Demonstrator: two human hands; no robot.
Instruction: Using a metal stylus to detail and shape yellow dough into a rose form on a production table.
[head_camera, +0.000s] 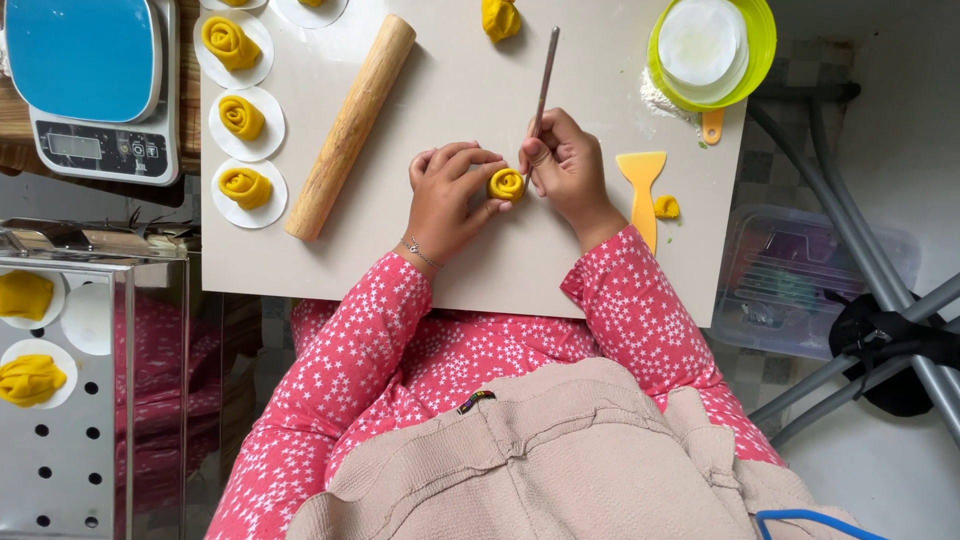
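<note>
Beige cloth (560, 460) lies over my lap, pink starred sleeves reaching onto the tabletop (450, 250). I judge I'm mid-shaping: my left hand (447, 195) curls in from the left, fingers pinching the yellow dough rose (507, 184) at the board's middle, while my right hand (568, 165) grips a thin stick (544, 80), fingers pressed together, tip at the petals. Next wants light, steady pressure. Rolling pin (350, 125) lies apart

A: What kind of place was recorded?

B: A food-preparation area, likely a home kitchen, was indicated. A rolling pin (350, 125), a digital scale (95, 85), a perforated steel steamer tray (60, 470) and shaped yellow dough pieces (243, 118) on paper rounds were observed.
</note>
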